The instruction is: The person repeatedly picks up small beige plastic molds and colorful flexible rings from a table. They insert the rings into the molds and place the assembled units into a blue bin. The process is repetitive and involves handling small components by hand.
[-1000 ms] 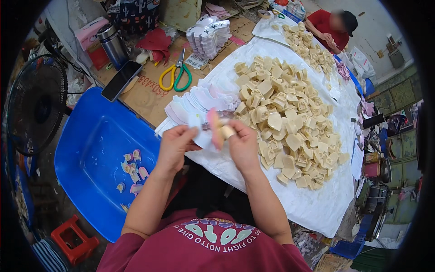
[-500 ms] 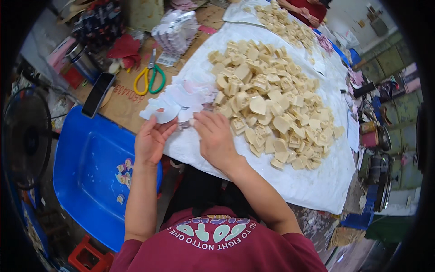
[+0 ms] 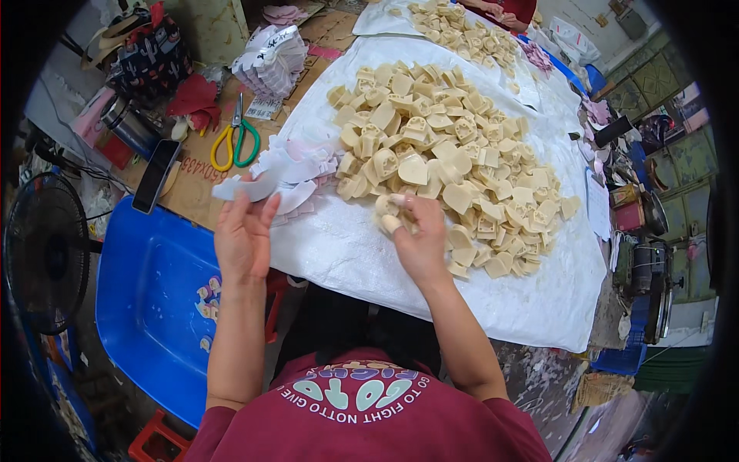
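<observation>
My left hand point(image 3: 245, 235) is at the left edge of the white-covered table, palm up, with a thin white curved cut-out piece point(image 3: 248, 187) held at its fingertips. Beside it lies a loose pile of similar white and pale pink cut-out pieces point(image 3: 296, 165). My right hand point(image 3: 422, 235) is at the near left side of a large heap of cream molded pieces point(image 3: 462, 154). Its thumb and fingers close on one small cream molded piece point(image 3: 384, 206), partly covered by the fingers.
Yellow-and-green-handled scissors point(image 3: 237, 142), a phone point(image 3: 156, 175) and a stack of white cut-outs point(image 3: 269, 61) rest at the left. Below is a blue tub point(image 3: 146, 300) with a few small colored pieces. A fan point(image 3: 50, 246) stands far left. Another person's hands point(image 3: 502, 15) work at the far end.
My right hand has moved right from the white cut-outs to the cream heap and taken hold of a piece. My left hand still has the white cut-out. The view has shifted slightly.
</observation>
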A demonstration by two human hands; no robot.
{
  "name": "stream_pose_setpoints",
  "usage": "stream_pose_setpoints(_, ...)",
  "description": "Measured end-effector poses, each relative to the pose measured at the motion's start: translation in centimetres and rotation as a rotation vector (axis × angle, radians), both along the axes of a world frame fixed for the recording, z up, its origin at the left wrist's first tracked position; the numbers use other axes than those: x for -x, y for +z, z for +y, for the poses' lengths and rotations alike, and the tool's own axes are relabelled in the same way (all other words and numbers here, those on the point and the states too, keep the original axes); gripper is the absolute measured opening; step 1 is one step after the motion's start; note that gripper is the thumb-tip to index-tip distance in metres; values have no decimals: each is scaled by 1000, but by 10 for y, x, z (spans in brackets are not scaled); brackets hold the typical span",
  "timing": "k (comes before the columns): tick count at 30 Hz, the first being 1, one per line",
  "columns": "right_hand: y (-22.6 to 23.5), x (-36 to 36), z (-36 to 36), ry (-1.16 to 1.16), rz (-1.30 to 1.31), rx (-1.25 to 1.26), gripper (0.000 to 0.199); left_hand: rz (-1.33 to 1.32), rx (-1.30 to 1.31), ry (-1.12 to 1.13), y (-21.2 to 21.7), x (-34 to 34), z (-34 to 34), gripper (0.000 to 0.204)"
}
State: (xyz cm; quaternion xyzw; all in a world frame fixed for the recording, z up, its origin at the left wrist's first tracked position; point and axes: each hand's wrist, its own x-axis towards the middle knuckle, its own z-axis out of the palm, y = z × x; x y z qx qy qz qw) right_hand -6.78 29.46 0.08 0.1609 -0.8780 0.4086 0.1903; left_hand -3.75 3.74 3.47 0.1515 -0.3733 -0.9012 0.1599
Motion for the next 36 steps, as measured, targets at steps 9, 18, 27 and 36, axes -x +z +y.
stream_pose_setpoints(9, 33, -2, 34, -72, -107, 872, 44, 65, -252, -293, 23, 36, 128, 31)
stream_pose_setpoints(18, 47, 0, 38, -77, -307, 1242, 40, 204, 12, -418, 29, 43, 186, 42)
stream_pose_setpoints(27, 43, -2, 37, -101, -252, 1270, 40, 138, -94, -374, 26, 58, 187, 45)
stream_pose_setpoints(36, 45, -11, 34, 35, 332, 196, 44, -70, 96, -466, 22, 61, 138, 39)
